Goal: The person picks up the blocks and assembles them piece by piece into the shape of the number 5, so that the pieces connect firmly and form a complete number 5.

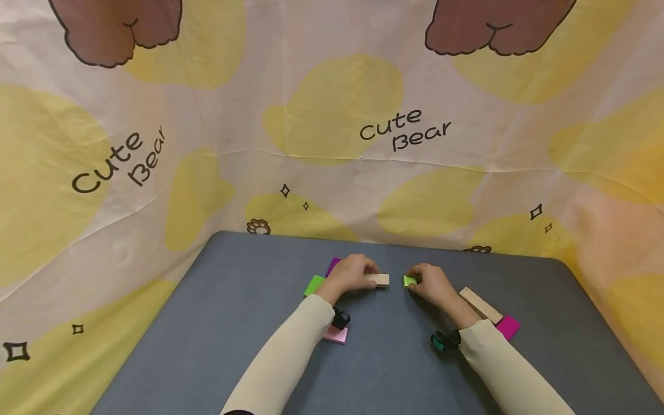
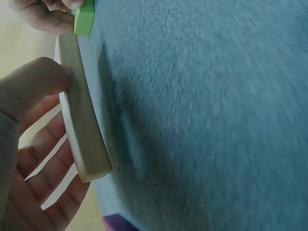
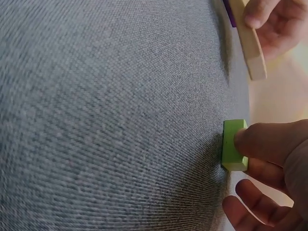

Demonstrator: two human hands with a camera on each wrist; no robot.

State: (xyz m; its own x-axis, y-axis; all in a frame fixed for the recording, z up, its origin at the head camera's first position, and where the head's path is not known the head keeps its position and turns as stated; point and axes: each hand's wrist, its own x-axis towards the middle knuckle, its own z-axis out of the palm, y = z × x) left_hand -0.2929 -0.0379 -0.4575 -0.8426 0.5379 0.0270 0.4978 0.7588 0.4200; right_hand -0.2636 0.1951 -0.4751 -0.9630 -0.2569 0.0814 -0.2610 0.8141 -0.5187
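Just right of and below the head view's centre, the person's left hand pinches a plain wooden block, its long axis running sideways across the frame. Its free end points right, toward the light-green block pinched by the right hand. The hands are apart, grey table showing between the blocks.

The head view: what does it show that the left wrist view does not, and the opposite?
Only the head view shows the lying wooden block, the magenta block, the pale pink block and the "Cute Bear" lettering. Only the left wrist view shows both ends of the held wooden block. Both share that block, the left hand holding it, the right hand, the held green block and the grey table.
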